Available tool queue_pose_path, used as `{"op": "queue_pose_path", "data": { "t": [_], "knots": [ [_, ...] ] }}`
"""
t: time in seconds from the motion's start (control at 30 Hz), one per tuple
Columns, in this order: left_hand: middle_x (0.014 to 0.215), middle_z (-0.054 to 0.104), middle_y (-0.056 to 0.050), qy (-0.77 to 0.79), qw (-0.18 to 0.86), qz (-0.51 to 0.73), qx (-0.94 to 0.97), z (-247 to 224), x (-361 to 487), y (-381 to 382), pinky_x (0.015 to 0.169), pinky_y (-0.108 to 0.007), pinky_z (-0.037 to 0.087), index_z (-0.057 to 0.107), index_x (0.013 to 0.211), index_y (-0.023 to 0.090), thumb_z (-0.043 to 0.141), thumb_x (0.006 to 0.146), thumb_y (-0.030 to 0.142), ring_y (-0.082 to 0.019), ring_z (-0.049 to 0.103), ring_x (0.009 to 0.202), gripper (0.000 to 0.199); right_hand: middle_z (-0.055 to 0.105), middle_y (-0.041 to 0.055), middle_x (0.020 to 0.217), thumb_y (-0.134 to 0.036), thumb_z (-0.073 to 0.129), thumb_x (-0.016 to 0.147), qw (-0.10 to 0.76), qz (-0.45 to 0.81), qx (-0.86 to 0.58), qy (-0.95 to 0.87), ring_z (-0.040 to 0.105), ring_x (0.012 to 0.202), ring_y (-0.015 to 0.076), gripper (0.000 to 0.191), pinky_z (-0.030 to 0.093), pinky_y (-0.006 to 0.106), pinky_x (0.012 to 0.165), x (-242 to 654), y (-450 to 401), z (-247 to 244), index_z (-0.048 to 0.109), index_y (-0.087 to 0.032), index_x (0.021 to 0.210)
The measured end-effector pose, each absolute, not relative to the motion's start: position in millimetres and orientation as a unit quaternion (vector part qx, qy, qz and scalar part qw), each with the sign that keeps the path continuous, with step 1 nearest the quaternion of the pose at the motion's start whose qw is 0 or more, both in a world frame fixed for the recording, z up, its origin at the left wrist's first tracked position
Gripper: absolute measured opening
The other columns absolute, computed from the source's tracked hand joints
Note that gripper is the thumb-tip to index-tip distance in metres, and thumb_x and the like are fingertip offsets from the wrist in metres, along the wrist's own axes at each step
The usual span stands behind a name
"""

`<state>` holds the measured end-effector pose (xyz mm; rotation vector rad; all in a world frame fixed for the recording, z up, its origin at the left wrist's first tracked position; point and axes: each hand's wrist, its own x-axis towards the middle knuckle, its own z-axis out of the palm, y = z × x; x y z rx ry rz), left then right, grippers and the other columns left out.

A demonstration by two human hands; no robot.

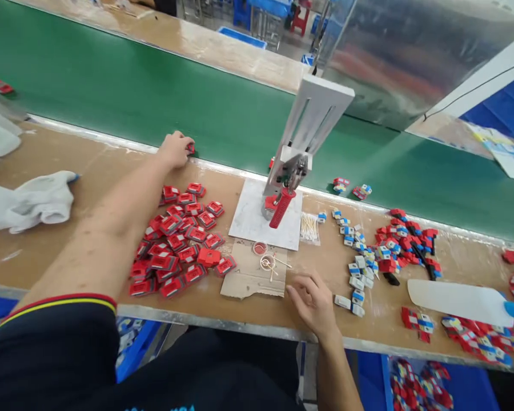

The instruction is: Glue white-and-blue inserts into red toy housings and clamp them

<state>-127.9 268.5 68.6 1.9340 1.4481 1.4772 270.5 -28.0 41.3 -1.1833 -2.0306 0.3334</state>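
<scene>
My left hand (176,150) reaches out to the near edge of the green belt. Its fingers are closed on a small red plastic part (191,148), mostly hidden by them. Below that arm lies a heap of red plastic car-shaped parts (171,245). My right hand (313,301) rests over the table near its front edge, fingers loosely curled, thumb apart, nothing visible in it. Beside it, a piece of cardboard (244,279) carries two small round cups (260,248) and some cotton swabs (271,274). Small white and blue parts (356,282) lie just right of that hand.
A metal toggle press with a red handle (282,208) stands on a white plate (244,220). A bag of cotton swabs (309,228) lies beside it. The green conveyor belt (132,80) runs behind. White cloth (47,200) is at left; red pieces (405,237) and a white paddle (458,299) at right.
</scene>
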Motion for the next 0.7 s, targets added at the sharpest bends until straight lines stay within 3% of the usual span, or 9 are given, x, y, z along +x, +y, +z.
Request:
{"op": "queue_pose_path", "data": {
  "t": [0.1,0.17,0.23,0.3,0.37,0.43,0.57,0.7],
  "knots": [
    [0.121,0.070,-0.005,0.558,0.159,0.457,0.674,67,-152,267,0.108,-0.050,0.060,0.072,0.126,0.012,0.079,0.099,0.042,-0.022,0.073,0.114,0.041,0.080,0.0098,0.103,-0.034,0.072,0.101,0.334,0.144,-0.457,-0.812,0.077,0.085,0.0224,0.018,0.063,0.034,0.070,267,-14,25,0.073,-0.023,0.115],
    [0.112,0.064,0.002,0.563,0.154,0.452,0.675,72,-156,235,0.110,-0.051,0.058,0.074,0.126,0.015,0.082,0.093,0.046,-0.018,0.075,0.107,0.046,0.080,0.0077,0.099,-0.029,0.070,0.103,0.298,0.155,-0.414,-0.846,0.076,0.086,0.0215,0.011,0.062,0.032,0.073,267,-4,24,0.074,-0.023,0.111],
    [0.123,0.065,0.002,0.525,0.166,0.468,0.692,78,-140,177,0.095,-0.046,0.066,0.071,0.139,0.028,0.077,0.096,0.047,-0.016,0.077,0.098,0.047,0.079,0.0049,0.090,-0.022,0.066,0.104,0.278,0.147,-0.381,-0.869,0.073,0.080,0.0197,0.010,0.059,0.031,0.070,263,7,27,0.076,-0.025,0.102],
    [0.124,0.073,-0.002,0.435,0.201,0.501,0.721,81,-108,109,0.091,-0.048,0.070,0.073,0.138,0.035,0.085,0.090,0.032,-0.024,0.077,0.104,0.049,0.079,0.0043,0.087,-0.021,0.066,0.104,0.268,0.131,-0.362,-0.883,0.069,0.077,0.0195,0.012,0.056,0.031,0.068,257,17,33,0.076,-0.025,0.100],
    [0.117,0.077,-0.004,0.372,0.267,0.525,0.717,77,-68,50,0.082,-0.040,0.072,0.070,0.146,0.037,0.092,0.082,0.023,-0.024,0.077,0.101,0.069,0.081,0.0047,0.089,-0.021,0.067,0.104,0.258,0.127,-0.350,-0.892,0.069,0.078,0.0199,0.011,0.056,0.032,0.069,248,24,37,0.076,-0.024,0.099],
    [0.111,0.079,-0.005,0.384,0.354,0.555,0.647,64,-32,13,0.078,-0.032,0.071,0.071,0.142,0.032,0.092,0.082,0.018,-0.021,0.078,0.096,0.065,0.082,0.0046,0.091,-0.019,0.067,0.102,0.260,0.141,-0.344,-0.891,0.069,0.079,0.0200,0.012,0.057,0.033,0.070,243,28,41,0.076,-0.024,0.096],
    [0.106,0.082,-0.010,0.377,0.418,0.590,0.579,27,6,-1,0.084,-0.030,0.069,0.080,0.112,0.021,0.095,0.082,0.027,-0.022,0.081,0.098,0.034,0.083,0.0031,0.089,-0.015,0.067,0.098,0.355,0.224,-0.372,-0.828,0.073,0.075,0.0185,0.013,0.059,0.032,0.066,245,25,49,0.074,-0.025,0.097],
    [0.103,0.082,-0.010,0.374,0.435,0.591,0.567,7,12,1,0.081,-0.030,0.068,0.079,0.106,0.020,0.097,0.080,0.035,-0.022,0.081,0.096,0.034,0.080,0.0013,0.077,-0.021,0.071,0.098,0.529,0.305,-0.368,-0.702,0.074,0.065,0.0190,0.006,0.057,0.032,0.057,244,19,62,0.072,-0.026,0.095]
  ]
}}
